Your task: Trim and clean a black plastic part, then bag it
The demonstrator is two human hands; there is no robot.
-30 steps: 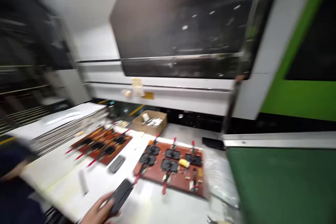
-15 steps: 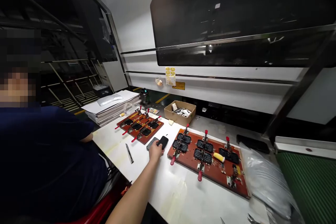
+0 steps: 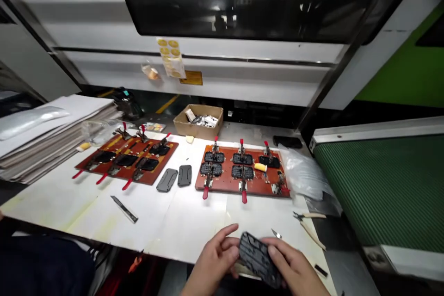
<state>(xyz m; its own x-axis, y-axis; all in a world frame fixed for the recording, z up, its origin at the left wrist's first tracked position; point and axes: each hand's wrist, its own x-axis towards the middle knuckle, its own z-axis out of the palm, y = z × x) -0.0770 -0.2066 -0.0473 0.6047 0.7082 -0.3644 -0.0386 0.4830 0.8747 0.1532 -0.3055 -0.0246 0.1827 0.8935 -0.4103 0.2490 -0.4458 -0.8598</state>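
Over the near edge of the table, the left hand and right hand clamp their fingers on opposite edges of a black ribbed part, ribbed face up, apparently for viewing, near the red clamp board.

Workbench beside a big machine.
A white table stood before its pale panels and dark window; a green conveyor belt ran at the right.
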